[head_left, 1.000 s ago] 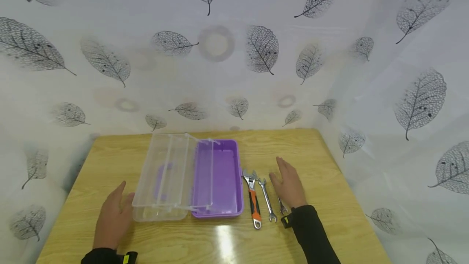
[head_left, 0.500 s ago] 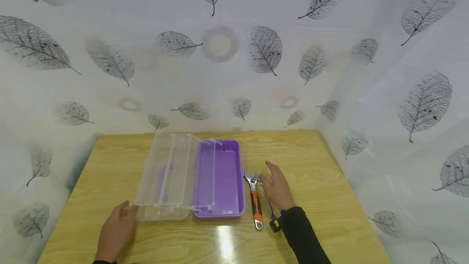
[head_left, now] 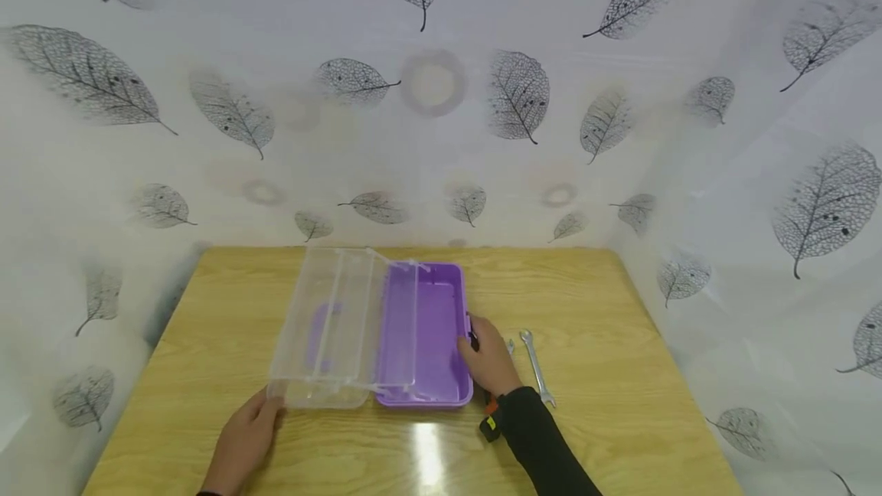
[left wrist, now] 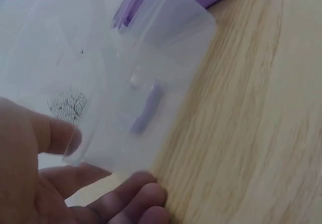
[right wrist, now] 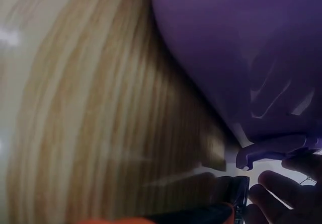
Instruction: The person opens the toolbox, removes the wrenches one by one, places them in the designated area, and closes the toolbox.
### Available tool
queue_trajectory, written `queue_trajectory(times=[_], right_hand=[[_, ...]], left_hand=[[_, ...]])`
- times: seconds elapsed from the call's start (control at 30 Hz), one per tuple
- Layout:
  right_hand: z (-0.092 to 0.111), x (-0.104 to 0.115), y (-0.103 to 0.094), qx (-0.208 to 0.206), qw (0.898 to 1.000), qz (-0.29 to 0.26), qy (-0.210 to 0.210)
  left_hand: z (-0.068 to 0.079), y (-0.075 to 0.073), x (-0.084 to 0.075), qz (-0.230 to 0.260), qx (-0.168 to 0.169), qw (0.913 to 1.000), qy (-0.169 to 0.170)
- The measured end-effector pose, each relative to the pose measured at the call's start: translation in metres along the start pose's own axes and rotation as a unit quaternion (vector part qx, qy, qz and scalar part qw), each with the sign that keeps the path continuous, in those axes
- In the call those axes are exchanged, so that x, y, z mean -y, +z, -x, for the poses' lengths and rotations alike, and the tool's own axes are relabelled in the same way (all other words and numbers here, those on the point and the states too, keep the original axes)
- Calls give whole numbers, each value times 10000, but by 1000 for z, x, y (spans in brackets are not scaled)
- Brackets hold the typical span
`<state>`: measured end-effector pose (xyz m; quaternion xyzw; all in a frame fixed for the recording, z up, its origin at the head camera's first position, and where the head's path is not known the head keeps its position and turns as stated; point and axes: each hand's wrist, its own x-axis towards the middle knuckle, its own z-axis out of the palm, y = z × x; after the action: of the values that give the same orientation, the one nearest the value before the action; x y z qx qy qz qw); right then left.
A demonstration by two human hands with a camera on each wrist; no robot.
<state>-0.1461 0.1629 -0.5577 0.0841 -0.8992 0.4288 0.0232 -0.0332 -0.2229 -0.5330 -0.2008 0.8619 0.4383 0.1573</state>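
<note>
A toolbox with a purple base and a clear plastic lid lies opened out on the table, the lid to the left. My left hand holds the lid's near left corner; in the left wrist view the thumb lies over its edge with fingers below. My right hand grips the base's right wall, thumb on the inner side. The right wrist view has its fingers beside the purple latch. Under this hand lies an adjustable wrench with an orange and black handle, mostly hidden.
A silver wrench lies right of the right hand. Another wrench's head peeks out beside the hand. Clear divided trays stand above the lid and base. Leaf-printed sheeting surrounds the wooden table.
My right hand has moved left from over the wrenches to the base's right wall. My left hand has come up against the lid's corner. The view has shifted slightly.
</note>
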Motion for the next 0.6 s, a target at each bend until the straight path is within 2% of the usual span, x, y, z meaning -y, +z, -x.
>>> queue_trajectory(times=[0.1,0.17,0.23,0.3,0.4,0.5,0.6], right_hand=[[2,0,0,-5,10000,-32,-8],[2,1,-1,6,10000,-53,-8],[3,2,-1,-6,10000,-51,-74],[4,3,-1,-51,9999,-53,-138],[6,4,0,-122,9997,59,-224],[10,4,3,-170,9990,285,-282],[13,4,6,-223,9980,348,-482]], left_hand=[[4,-3,-9,88,-5,10000,38],[8,-6,-16,415,-6,9990,156],[11,-10,-22,756,-18,9948,680],[13,-13,-28,1046,-52,9857,1321],[16,-16,-36,1387,-137,9664,2160],[16,-17,-49,1995,-161,9504,2380],[14,-16,-65,2399,106,9386,2476]])
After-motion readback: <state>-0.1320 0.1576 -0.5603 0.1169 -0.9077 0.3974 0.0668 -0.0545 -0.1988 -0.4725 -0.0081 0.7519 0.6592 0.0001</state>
